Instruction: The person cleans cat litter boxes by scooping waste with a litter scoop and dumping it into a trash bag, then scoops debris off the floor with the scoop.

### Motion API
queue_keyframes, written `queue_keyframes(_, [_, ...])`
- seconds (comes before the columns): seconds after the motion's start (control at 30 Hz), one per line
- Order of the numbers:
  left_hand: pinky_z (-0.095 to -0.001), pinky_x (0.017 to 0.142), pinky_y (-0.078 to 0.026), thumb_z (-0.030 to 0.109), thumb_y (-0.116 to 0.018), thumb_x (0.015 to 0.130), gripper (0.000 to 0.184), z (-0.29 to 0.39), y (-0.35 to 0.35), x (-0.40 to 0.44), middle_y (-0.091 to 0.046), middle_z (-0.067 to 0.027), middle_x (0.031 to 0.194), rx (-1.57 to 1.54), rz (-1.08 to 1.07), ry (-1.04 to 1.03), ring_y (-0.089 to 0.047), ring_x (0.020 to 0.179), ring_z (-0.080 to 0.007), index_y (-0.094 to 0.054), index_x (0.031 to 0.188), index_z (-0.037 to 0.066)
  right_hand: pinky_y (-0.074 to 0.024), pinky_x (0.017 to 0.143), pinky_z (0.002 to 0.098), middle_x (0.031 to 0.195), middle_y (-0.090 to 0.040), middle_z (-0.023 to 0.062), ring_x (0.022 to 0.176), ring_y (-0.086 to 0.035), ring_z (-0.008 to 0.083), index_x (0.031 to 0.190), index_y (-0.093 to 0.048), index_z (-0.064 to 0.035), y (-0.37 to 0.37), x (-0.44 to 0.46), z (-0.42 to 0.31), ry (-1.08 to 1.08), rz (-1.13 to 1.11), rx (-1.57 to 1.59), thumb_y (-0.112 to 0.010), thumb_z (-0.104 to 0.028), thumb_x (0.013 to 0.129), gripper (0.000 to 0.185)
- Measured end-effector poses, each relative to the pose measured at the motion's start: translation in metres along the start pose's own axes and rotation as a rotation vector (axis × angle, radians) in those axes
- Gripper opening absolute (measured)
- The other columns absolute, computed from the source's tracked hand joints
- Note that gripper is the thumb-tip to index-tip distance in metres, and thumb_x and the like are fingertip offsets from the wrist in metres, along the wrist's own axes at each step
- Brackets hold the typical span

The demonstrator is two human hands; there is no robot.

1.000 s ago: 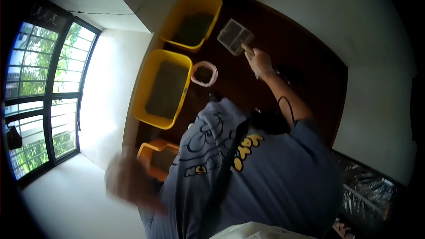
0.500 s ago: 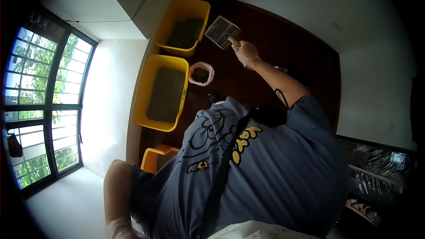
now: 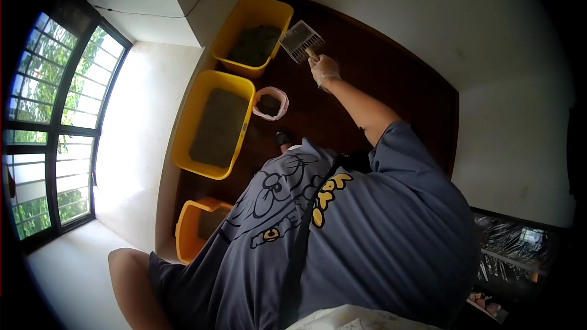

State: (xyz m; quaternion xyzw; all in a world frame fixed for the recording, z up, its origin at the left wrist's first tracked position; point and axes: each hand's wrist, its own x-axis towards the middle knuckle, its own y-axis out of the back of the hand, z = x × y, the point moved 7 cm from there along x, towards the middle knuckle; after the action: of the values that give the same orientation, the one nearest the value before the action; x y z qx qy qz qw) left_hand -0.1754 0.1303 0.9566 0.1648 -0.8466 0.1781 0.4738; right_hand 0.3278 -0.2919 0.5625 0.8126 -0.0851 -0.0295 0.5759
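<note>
My right hand [image 3: 324, 69], in a clear thin glove, is wrapped round the handle of a slotted scoop [image 3: 301, 41]. The scoop is held up beside the right edge of the far yellow bin [image 3: 222, 38], which contains grey-green material. Nearer stands a second yellow bin [image 3: 181, 140] with a flat grey layer inside. Right of it is a small container lined with a pinkish bag [image 3: 284, 105], dark inside. Only my left upper arm shows at the lower left; my left hand is outside the frame.
An orange bin [image 3: 185, 232] stands nearest, partly behind my shirt. Barred windows [image 3: 55, 134] are on the left. A pale wall [image 3: 513, 140] borders the dark brown floor [image 3: 379, 61]. Plastic-covered shelving [image 3: 510, 244] is at the lower right.
The scoop in my right hand has moved left, towards the far yellow bin. My left hand, blurred at first, has dropped out of view. More of the orange bin shows.
</note>
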Motion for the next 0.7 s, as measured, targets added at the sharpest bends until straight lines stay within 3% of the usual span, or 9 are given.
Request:
queue_keyframes(0.2, [-0.0344,0.086,-0.045,0.032,-0.054,0.104,0.021,-0.001,0.002,0.009,-0.058,0.0016,0.093,0.096,-0.060,-0.026,-0.053,0.086,-0.0125,-0.059,0.106,0.011,-0.0544,0.082,0.0500,0.096,-0.071,0.0249,0.093,-0.068,0.0440,0.100,-0.068,-0.0024,-0.005,-0.025,0.024,-0.062,-0.092,0.058,-0.057,-0.051,0.096,0.050])
queue_keyframes(0.37, [-0.0345,0.091,-0.045,0.031,-0.052,0.105,0.021,0.017,0.036,0.008,-0.058,0.0032,0.096,0.369,-0.263,-0.040,-0.053,0.090,-0.0113,-0.059,0.110,0.012,-0.0533,0.075,0.0503,0.090,-0.069,0.0250,0.087,-0.067,0.0438,0.100,-0.067,0.0003,0.051,-0.061,0.026,-0.154,-0.192,0.161,-0.057,-0.048,0.097,0.050])
queue_keyframes(0.47, [-0.0239,0.044,-0.037,0.024,-0.048,0.092,0.016,-0.040,0.006,-0.033,-0.041,0.0007,0.052,0.088,0.230,-0.033,-0.042,0.044,-0.0094,-0.048,0.089,0.008,-0.0519,0.072,0.0498,0.086,-0.068,0.0239,0.081,-0.066,0.0427,0.098,-0.066,0.0010,0.090,-0.081,0.035,-0.139,-0.278,0.192,-0.058,-0.047,0.098,0.048])
queue_keyframes(0.5, [-0.0334,0.053,-0.044,0.035,-0.037,0.104,0.036,-0.045,0.002,-0.061,-0.056,-0.0085,0.065,0.128,0.060,0.069,-0.054,0.058,-0.0197,-0.055,0.088,0.008,-0.0515,0.071,0.0493,0.084,-0.067,0.0232,0.079,-0.066,0.0418,0.098,-0.066,0.0009,0.094,-0.087,0.044,-0.137,-0.273,0.197,-0.058,-0.046,0.098,0.048])
queue_keyframes(0.53, [-0.0330,0.053,-0.044,0.039,-0.030,0.103,0.038,-0.045,-0.002,-0.086,-0.052,-0.0062,0.063,0.372,-0.051,0.341,-0.054,0.058,-0.0195,-0.049,0.080,0.015,-0.0511,0.070,0.0489,0.082,-0.067,0.0225,0.077,-0.066,0.0409,0.098,-0.066,0.0009,0.102,-0.090,0.053,-0.134,-0.264,0.195,-0.057,-0.046,0.099,0.047])
queue_keyframes(0.57, [-0.0332,0.053,-0.043,0.034,-0.048,0.096,0.024,-0.055,-0.035,-0.095,-0.052,-0.0049,0.064,0.356,-0.191,0.525,-0.055,0.060,-0.0191,-0.049,0.081,0.015,-0.0511,0.070,0.0487,0.082,-0.067,0.0223,0.077,-0.066,0.0404,0.099,-0.066,0.0009,0.110,-0.095,0.062,-0.154,-0.268,0.182,-0.057,-0.046,0.099,0.048])
queue_keyframes(0.6, [-0.0315,0.049,-0.046,0.026,-0.049,0.094,0.017,-0.066,-0.067,-0.098,-0.056,-0.0074,0.067,0.123,-0.308,0.487,-0.058,0.059,-0.0182,-0.051,0.083,0.013,-0.0512,0.070,0.0485,0.081,-0.066,0.0221,0.077,-0.066,0.0398,0.099,-0.066,0.0009,0.119,-0.098,0.068,-0.173,-0.274,0.167,-0.057,-0.046,0.099,0.048])
queue_keyframes(0.7, [-0.0277,0.043,-0.048,0.018,-0.055,0.089,0.006,-0.085,-0.141,-0.122,-0.056,-0.0085,0.070,-0.289,-0.276,0.326,-0.060,0.055,-0.0189,-0.056,0.087,0.013,-0.0513,0.070,0.0479,0.082,-0.066,0.0218,0.077,-0.066,0.0387,0.101,-0.065,0.0013,0.139,-0.111,0.081,-0.198,-0.281,0.220,-0.056,-0.047,0.100,0.049])
